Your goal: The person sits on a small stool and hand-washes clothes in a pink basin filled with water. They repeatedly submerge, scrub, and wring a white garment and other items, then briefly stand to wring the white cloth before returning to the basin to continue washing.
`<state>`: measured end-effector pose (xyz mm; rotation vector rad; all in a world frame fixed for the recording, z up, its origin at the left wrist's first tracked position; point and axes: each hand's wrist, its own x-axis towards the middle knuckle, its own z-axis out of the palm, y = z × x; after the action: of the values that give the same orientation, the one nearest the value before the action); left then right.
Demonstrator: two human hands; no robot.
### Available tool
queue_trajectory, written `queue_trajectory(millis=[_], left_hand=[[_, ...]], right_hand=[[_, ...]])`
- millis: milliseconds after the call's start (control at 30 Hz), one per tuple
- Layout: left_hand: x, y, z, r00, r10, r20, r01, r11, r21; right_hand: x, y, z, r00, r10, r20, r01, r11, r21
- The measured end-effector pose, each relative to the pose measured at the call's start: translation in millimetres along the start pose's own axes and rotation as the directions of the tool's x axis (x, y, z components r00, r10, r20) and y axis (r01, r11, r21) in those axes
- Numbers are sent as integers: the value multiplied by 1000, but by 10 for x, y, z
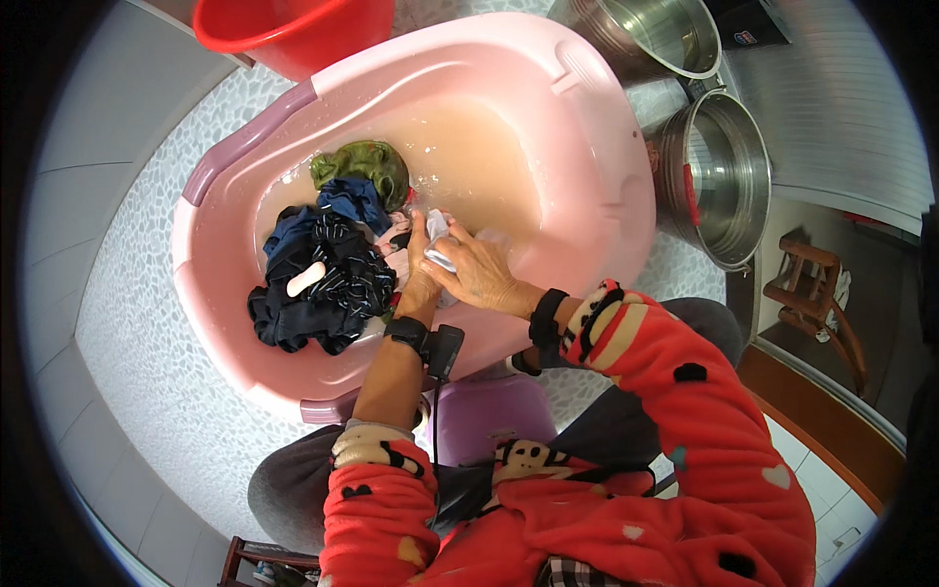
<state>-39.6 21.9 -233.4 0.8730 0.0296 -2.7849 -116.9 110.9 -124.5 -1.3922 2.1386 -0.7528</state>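
Observation:
A wet piece of white cloth (439,249) is bunched between my two hands over the pink plastic tub (587,169). My left hand (419,257) presses along its left side, fingers pointing away from me. From the right, my right hand (480,271) curls its fingers over the cloth. Part of the cloth is hidden by my fingers. Cloudy tan water (469,147) fills the tub's bottom. Left of my hands lies a heap of wet dark clothes (323,293), with a pale oblong bar (306,279) on top. Navy cloth (356,203) and olive-green cloth (367,169) lie behind it.
A red plastic basin (293,29) stands beyond the tub at the upper left. Two metal buckets, a nearer one (715,176) and a farther one (653,37), stand to the right. A purple stool or box (491,418) is between my legs. A wooden chair (810,286) is farther right.

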Motion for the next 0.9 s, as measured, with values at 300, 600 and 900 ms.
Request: queue_trajectory(millis=[300, 600, 900], left_hand=[[-107, -225, 584, 856, 262, -445, -127, 942, 312], [38, -115, 706, 879, 318, -354, 63, 660, 749], [169, 17, -158, 931, 167, -326, -97, 970, 221]], right_hand=[[293, -10, -130, 971, 215, -106, -227, 967, -116], [648, 894, -64, 849, 515, 115, -503, 856, -121], [750, 1257, 177, 860, 508, -39, -509, 851, -130]])
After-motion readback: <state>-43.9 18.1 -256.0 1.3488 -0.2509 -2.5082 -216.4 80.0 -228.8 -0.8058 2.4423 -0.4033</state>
